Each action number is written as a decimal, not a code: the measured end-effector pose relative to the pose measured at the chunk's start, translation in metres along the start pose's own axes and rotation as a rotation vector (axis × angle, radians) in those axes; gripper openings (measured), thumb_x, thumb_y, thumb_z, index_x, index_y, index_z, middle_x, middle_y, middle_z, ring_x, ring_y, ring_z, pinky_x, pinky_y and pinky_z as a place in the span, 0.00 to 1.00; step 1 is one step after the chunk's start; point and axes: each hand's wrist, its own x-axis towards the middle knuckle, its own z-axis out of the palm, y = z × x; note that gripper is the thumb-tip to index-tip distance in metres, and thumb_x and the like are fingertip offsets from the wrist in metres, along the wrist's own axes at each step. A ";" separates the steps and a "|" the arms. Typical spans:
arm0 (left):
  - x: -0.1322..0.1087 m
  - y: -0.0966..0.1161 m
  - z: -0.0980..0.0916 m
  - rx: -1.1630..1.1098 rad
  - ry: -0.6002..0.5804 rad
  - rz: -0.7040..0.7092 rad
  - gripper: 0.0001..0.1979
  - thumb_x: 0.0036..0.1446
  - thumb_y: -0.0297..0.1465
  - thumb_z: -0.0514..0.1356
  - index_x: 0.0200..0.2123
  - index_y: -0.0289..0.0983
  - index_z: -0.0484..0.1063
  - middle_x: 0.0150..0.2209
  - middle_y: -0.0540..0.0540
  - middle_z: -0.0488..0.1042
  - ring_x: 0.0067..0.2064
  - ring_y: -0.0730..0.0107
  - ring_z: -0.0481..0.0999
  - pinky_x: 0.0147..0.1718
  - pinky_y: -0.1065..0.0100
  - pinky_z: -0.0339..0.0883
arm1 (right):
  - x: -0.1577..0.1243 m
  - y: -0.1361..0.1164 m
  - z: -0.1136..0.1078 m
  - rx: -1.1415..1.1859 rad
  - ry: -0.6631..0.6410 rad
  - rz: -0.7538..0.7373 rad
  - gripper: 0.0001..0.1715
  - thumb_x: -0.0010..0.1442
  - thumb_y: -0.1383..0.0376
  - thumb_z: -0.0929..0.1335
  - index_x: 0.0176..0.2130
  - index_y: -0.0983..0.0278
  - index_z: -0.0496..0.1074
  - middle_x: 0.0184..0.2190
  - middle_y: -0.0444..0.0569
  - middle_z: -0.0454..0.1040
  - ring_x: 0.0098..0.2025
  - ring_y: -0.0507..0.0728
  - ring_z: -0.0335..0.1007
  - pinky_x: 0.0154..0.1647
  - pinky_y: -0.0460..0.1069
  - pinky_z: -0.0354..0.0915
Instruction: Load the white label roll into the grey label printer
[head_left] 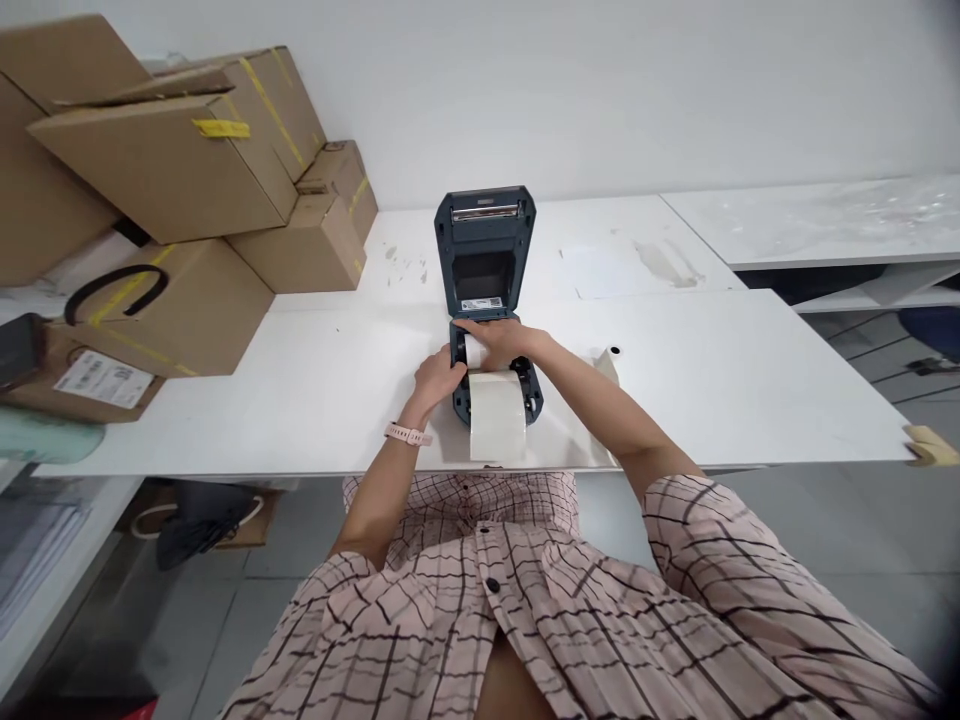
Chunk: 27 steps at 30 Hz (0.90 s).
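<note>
A dark label printer [485, 240] stands on the white table with its lid raised. Inside its base lies a white label roll [475, 352], and a wide strip of labels [498, 415] hangs out over the front toward the table edge. My right hand [497, 342] reaches into the base with its fingers on the roll. At the printer's left side, my left hand [439, 376] grips the edge of the base, its thumb toward the roll. A small roll with a loose strip [608, 364] sits right of the printer, partly behind my right forearm.
Cardboard boxes [172, 170] are piled at the left, with a black curved band [116, 285] on one. A white wall rises behind the table [337, 400]. A second table [847, 220] adjoins at the right. A yellowish block [931, 446] is at the right front corner.
</note>
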 end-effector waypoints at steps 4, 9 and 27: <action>0.000 -0.001 -0.001 0.002 -0.014 0.017 0.22 0.61 0.32 0.51 0.57 0.39 0.70 0.53 0.37 0.81 0.55 0.43 0.79 0.50 0.54 0.70 | -0.007 0.008 -0.007 0.133 -0.008 -0.081 0.71 0.49 0.62 0.78 0.77 0.57 0.40 0.65 0.63 0.70 0.62 0.76 0.71 0.57 0.65 0.71; -0.002 -0.004 0.002 -0.043 0.006 0.048 0.22 0.61 0.32 0.51 0.57 0.39 0.70 0.53 0.37 0.80 0.54 0.42 0.79 0.48 0.52 0.71 | -0.061 0.043 -0.035 0.416 0.171 -0.419 0.64 0.50 0.59 0.78 0.75 0.55 0.49 0.76 0.51 0.55 0.73 0.70 0.58 0.70 0.61 0.61; 0.000 -0.010 0.006 -0.110 0.027 0.039 0.24 0.60 0.32 0.50 0.57 0.40 0.72 0.45 0.39 0.81 0.47 0.45 0.80 0.42 0.53 0.71 | -0.054 0.175 0.039 0.824 0.480 0.185 0.48 0.43 0.65 0.77 0.63 0.59 0.68 0.64 0.57 0.70 0.67 0.71 0.65 0.69 0.65 0.64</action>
